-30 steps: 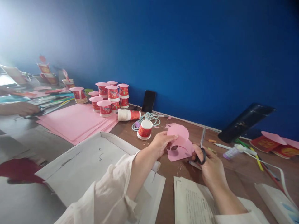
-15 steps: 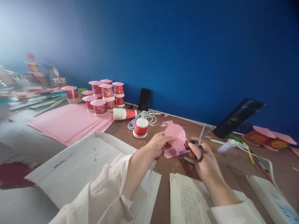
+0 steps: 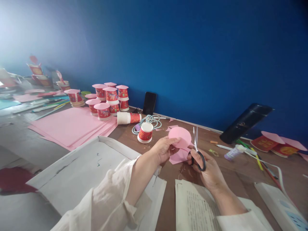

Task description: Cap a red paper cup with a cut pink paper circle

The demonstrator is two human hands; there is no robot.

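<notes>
Between thumb and fingers, my left hand [image 3: 166, 148] pinches a round pink paper disc [image 3: 180, 136]. Just below the disc hangs a pink paper offcut [image 3: 179, 156], partly hidden by the disc and my fingers. My right hand [image 3: 209, 168] grips black-handled scissors [image 3: 195, 144], whose blades point up and stand slightly apart. Its fingertips are beside the offcut's right edge; whether they pinch it is hard to make out. A red paper cup [image 3: 145, 133] stands upside down to the left of the disc.
Pink-topped red cups [image 3: 103, 110] stand stacked behind pink sheets [image 3: 69, 126]. A phone [image 3: 149, 102] and a black flask [image 3: 245, 123] lean at the wall. A white box lid [image 3: 96, 170], printed pages [image 3: 192, 205], a glue stick [image 3: 233, 153] and a power strip [image 3: 279, 202] surround my arms.
The disc has tilted and now shows apart from the offcut along its lower edge. My right hand has turned, so the scissors have swung left to point upward, with the blades closer together.
</notes>
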